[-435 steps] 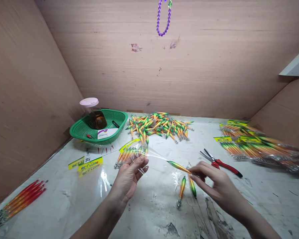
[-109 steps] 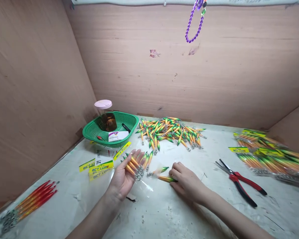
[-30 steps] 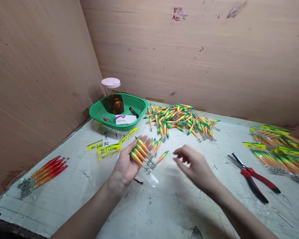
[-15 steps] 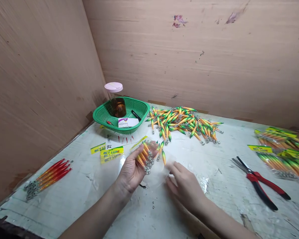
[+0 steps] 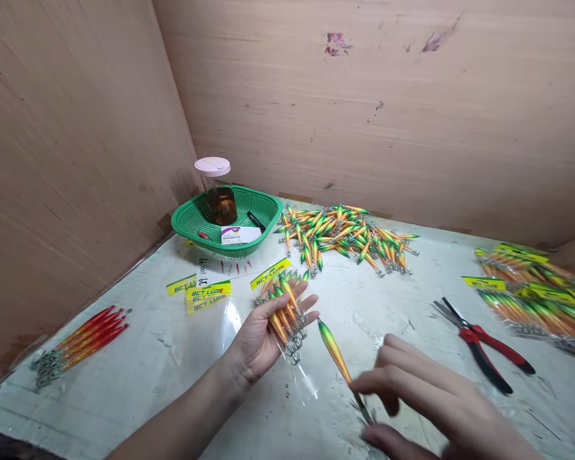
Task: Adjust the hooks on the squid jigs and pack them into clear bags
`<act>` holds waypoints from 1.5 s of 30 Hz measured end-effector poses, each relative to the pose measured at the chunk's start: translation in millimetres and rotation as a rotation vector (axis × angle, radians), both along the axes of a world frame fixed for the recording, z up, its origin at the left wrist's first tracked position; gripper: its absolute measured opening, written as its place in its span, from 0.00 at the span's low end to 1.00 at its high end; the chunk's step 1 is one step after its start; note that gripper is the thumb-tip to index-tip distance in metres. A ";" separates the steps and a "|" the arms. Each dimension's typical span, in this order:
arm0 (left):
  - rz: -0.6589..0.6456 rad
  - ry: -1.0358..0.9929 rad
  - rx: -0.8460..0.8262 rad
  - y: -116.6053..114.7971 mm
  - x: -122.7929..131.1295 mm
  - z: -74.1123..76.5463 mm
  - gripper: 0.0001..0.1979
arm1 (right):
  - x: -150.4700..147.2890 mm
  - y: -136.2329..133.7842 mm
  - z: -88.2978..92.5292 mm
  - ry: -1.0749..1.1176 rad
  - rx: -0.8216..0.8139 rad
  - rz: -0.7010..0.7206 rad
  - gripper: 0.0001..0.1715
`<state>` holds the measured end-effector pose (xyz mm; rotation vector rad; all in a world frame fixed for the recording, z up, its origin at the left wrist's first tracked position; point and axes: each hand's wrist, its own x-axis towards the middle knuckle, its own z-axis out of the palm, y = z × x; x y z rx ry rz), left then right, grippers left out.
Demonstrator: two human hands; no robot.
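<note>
My left hand (image 5: 261,329) is palm up, with its thumb pressed over a bunch of orange, yellow and green fishing lures (image 5: 285,313) that have metal hooks at the near end. To its right, my right hand (image 5: 426,390) has index finger and thumb around the hook end of a single fishing lure (image 5: 334,348), whose green tip points up and left. The hooks and fingertips there are blurred. Just beyond my left hand lies a clear bag of lures with a yellow BCT LURE header card (image 5: 271,273), partly covered by the hand.
A pile of matching lures (image 5: 345,233) lies at the back. A green basket (image 5: 179,223) holds a lidded jar (image 5: 222,204), a card and a marker. More header cards (image 5: 208,294) and red lures (image 5: 86,338) are left; pliers (image 5: 479,348) and bagged lures (image 5: 546,310) are right.
My right hand has moved away from my left, down and right, with one lure at its fingertips. The lures in my left hand now show more fully, and its fingers are more spread.
</note>
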<state>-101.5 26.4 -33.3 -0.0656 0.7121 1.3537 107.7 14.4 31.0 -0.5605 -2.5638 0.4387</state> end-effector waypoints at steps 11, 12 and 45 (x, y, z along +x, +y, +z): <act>-0.101 0.036 0.041 -3.4 5.9 -11.4 0.24 | -17.1 9.9 -40.7 0.111 0.274 -0.145 0.05; -0.105 0.039 0.043 -3.4 5.9 -11.8 0.24 | -16.4 9.7 -42.3 0.124 0.262 -0.153 0.05; -0.385 0.094 -0.024 -14.2 19.2 -13.5 0.15 | -8.8 -9.4 -58.7 0.119 0.148 -0.250 0.07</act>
